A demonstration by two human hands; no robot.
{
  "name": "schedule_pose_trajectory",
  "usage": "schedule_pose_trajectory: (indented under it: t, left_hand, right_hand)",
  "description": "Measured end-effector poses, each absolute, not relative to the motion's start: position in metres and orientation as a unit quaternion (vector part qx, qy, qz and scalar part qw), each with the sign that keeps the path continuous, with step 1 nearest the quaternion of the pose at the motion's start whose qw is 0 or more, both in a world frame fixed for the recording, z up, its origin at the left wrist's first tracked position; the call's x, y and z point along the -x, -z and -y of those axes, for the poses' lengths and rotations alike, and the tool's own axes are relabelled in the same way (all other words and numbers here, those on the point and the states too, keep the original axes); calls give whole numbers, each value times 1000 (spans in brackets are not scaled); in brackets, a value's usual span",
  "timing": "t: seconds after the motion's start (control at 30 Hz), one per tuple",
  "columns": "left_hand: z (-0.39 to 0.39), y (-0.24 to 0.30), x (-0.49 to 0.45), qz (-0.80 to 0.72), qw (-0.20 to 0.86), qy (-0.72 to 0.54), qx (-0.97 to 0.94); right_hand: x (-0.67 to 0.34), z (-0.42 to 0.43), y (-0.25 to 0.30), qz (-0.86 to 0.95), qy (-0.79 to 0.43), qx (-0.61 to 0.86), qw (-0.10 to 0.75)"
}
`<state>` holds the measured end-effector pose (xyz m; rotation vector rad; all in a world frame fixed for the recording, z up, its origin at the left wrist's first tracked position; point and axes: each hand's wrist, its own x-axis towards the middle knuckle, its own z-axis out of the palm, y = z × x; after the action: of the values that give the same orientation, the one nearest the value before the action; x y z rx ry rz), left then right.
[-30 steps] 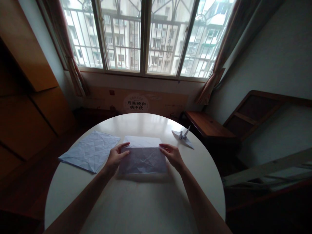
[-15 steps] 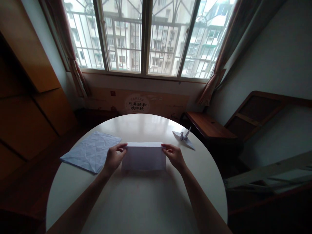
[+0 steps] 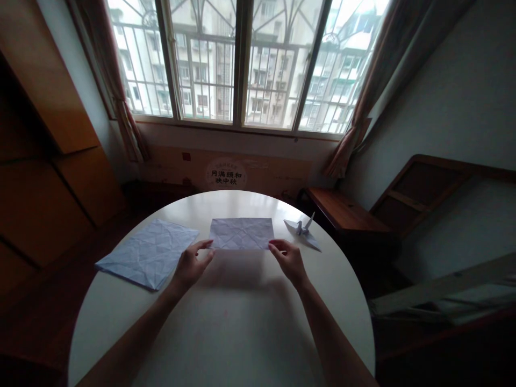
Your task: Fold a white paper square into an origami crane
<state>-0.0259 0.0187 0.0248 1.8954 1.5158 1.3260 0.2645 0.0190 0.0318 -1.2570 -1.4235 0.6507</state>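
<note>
A folded sheet of white paper with crease lines is held in front of me over the round table. My left hand is at its near left corner, fingertips on the edge and the thumb just below. At the near right corner, my right hand pinches the paper between thumb and fingers. A shadow falls on the tabletop beneath the near edge. Left of my left hand lies a larger, heavily creased sheet of paper. A folded paper crane stands beyond my right hand.
The round white table carries all the paper. Behind it are a printed panel and a barred window. A wooden bench is at the right, and wooden cabinets are at the left.
The held paper has tipped away from me: its creased face now shows, extending beyond my hands rather than hanging toward me. The left thumb and fingers are slightly further apart.
</note>
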Motion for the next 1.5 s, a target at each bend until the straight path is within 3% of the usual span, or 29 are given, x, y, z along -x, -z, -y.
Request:
schedule_pose_trajectory:
  t: [0.23, 0.4, 0.6, 0.83, 1.13, 1.5]
  left_hand:
    - [-26, -7, 23, -547, 377, -455, -593]
    - [-29, -10, 30, -519, 331, -447, -649]
    - [-23, -8, 41, -395, 290, -388, -781]
    - [-24, -6, 40, -424, 224, -280, -832]
    - [-27, -1, 46, -401, 203, -263, -854]
    - [-22, -12, 41, -427, 264, -298, -812]
  right_hand:
    - [-267, -31, -5, 512, -446, 528, 510]
    - [-270, -30, -12, 575, -419, 491, 503]
    - [-278, -20, -17, 741, -317, 461, 371]
    - [-281, -26, -6, 766, -267, 485, 328]
    - [-282, -26, -8, 762, -270, 477, 344]
    - [-282, -21, -19, 754, -320, 459, 345]
